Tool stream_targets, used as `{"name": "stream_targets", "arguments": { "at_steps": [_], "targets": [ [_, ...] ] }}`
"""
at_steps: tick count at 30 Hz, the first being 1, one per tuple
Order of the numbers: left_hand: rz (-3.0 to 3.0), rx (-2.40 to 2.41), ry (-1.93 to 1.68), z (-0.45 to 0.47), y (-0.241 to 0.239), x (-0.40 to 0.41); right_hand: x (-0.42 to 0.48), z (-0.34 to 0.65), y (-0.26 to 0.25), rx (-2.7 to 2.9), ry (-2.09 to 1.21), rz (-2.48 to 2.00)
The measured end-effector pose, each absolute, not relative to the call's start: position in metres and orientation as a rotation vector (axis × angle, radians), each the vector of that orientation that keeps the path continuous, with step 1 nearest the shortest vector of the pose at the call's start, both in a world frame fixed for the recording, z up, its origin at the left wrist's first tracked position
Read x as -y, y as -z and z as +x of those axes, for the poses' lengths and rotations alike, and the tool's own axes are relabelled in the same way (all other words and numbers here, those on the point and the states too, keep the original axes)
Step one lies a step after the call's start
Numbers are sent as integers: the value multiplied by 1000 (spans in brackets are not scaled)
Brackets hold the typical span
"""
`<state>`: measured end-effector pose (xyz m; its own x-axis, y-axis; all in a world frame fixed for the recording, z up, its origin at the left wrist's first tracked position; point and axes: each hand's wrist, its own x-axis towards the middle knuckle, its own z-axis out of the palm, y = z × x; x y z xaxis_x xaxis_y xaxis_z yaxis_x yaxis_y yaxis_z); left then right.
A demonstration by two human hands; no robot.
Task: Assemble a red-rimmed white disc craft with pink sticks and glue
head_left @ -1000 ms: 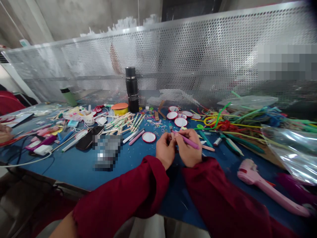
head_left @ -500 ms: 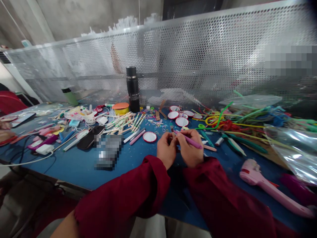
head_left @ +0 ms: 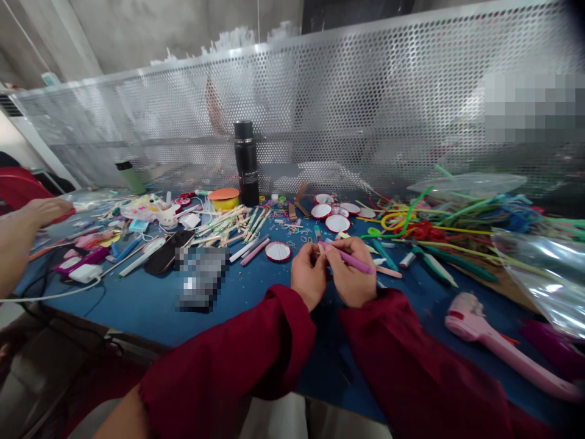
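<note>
My left hand (head_left: pixel 309 275) is closed, its thumb and fingers pinching a small flat wooden craft stick (head_left: pixel 317 231). The stick's upper end shows teal above my fingers, while its lower part is hidden. In a writing grip, my right hand (head_left: pixel 354 277) holds a pink-purple marker (head_left: pixel 351 259) with its tip at the stick. Both hands are close together over the blue table (head_left: pixel 256 305). Just beyond them lie several round white discs with red rims, one of them a disc (head_left: pixel 337 224) near the stick. Another such disc (head_left: pixel 278 251) lies left of my left hand.
A black bottle (head_left: pixel 247 164) stands by the perforated metal screen (head_left: pixel 411 91). Left are a pile of painted sticks (head_left: pixel 223 227), phones and cables. Right are pliers (head_left: pixel 434 268), coloured pipe cleaners (head_left: pixel 475 213) and a pink handheld tool (head_left: pixel 503 350). Another person's arm (head_left: pixel 27 225) reaches in at left.
The other person's arm has come further in from the left edge, raised over the table. My hands keep nearly the same pose; the stick's top now shows teal more clearly.
</note>
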<state>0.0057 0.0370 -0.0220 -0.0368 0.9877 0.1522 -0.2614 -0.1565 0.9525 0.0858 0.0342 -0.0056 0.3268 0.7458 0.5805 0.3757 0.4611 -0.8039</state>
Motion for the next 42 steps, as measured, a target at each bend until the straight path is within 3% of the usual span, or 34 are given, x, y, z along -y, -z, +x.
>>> {"name": "stream_targets", "arguments": {
  "at_steps": [22,38,42],
  "targets": [
    [1071,-945,-1436,8,24,-39,-38,87,9,1230,-400,-1231],
    [1107,-912,-1461,5,30,-44,-47,84,20,1100,-502,-1062],
    [1072,-874,-1429,3,32,-46,-55,87,30,1206,-324,-1028]
  ]
}}
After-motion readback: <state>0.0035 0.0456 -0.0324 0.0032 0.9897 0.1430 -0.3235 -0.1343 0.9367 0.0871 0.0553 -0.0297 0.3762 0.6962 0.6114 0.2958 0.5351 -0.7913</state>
